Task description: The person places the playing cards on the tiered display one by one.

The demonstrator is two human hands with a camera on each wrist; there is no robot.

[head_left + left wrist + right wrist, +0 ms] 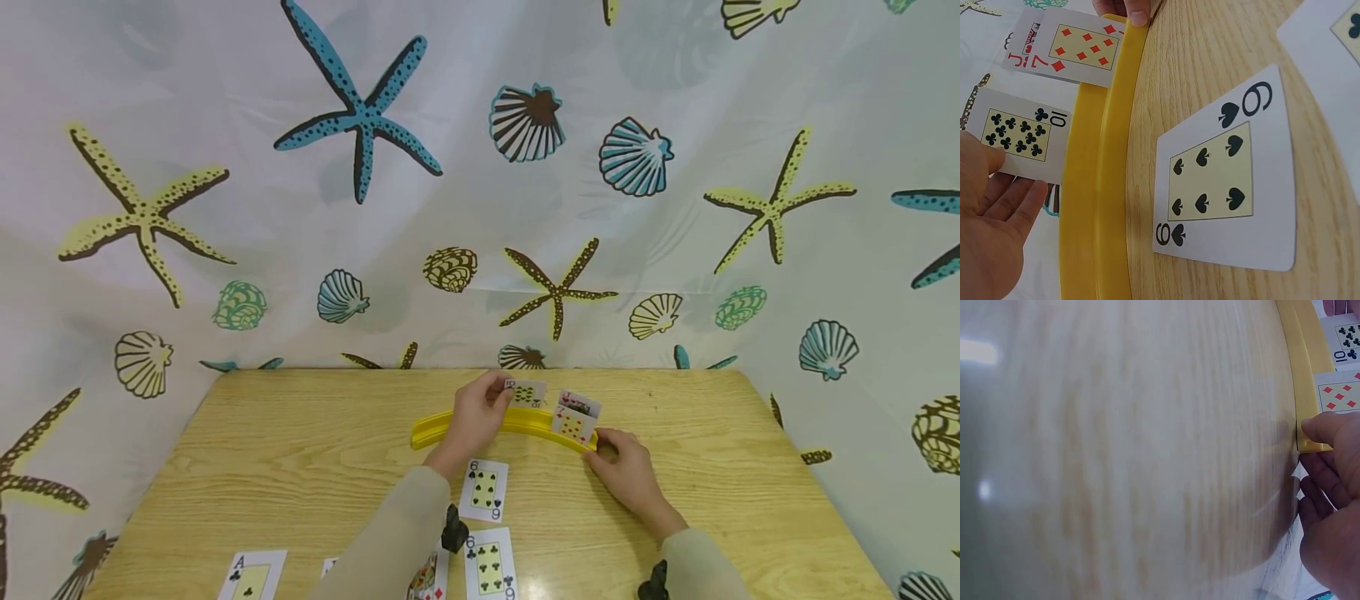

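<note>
Wood-grain tabletop (pixel 315 467), glossy. Ten of clubs (pixel 528 392), at the yellow holder (pixel 528 420) (whether seated, we cannot tell), pinched by our left hand (pixel 477 414), thumb against fingers. Holder: smooth, curved, grooved; right end pinched by our right hand (pixel 627 469). Standing in it: seven of diamonds (pixel 573 424) before a red jack (pixel 581 401). Nearer us: six of spades (pixel 483 490), six of clubs (pixel 490 564), cropped ace of clubs (pixel 252 575); left sleeve (pixel 382 542) partly covering a face card (pixel 430 577). Behind: shell-and-starfish cloth (pixel 450 208).
</note>
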